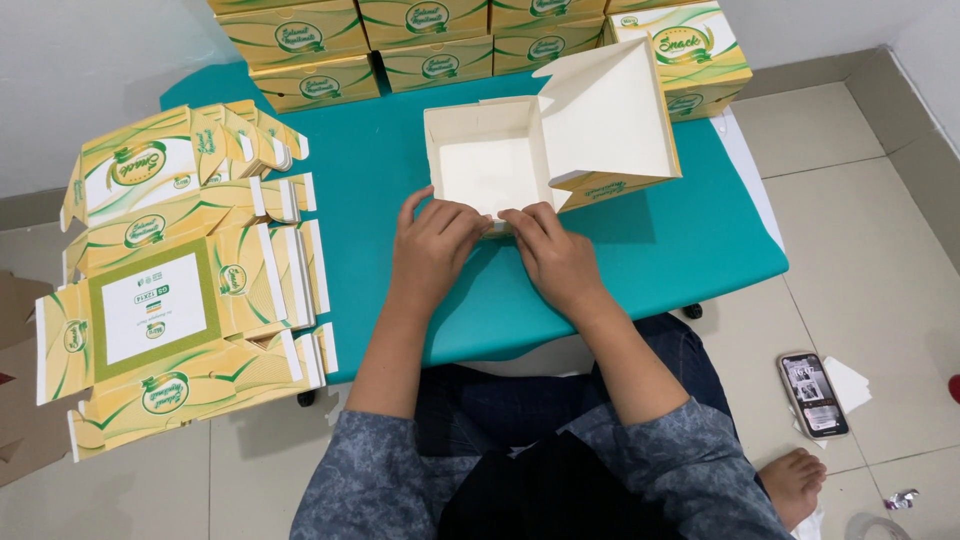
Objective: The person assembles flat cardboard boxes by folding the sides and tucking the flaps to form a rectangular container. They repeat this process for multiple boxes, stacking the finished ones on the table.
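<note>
- Pressing on the near wall of the box (490,170), your left hand (432,245) and right hand (548,250) sit side by side, fingertips almost touching each other.
- Your left fingers are bent over the wall's edge, pinching the cardboard; your right fingers lie flatter on the same edge, pushing it down.
- Just beyond your fingertips the box stands open, white inside, on the teal table (650,250).
- Up and to the right of your right hand, the lid (610,115) stands raised, hinged to the box's right side.
- Well to the left of your left hand, a stack of flat blanks (170,290) overhangs the table's edge.
- Beyond the box, finished boxes (400,40) line the table's far side.
- Down to the right of your right arm, a phone (813,394) lies on the floor tiles.
</note>
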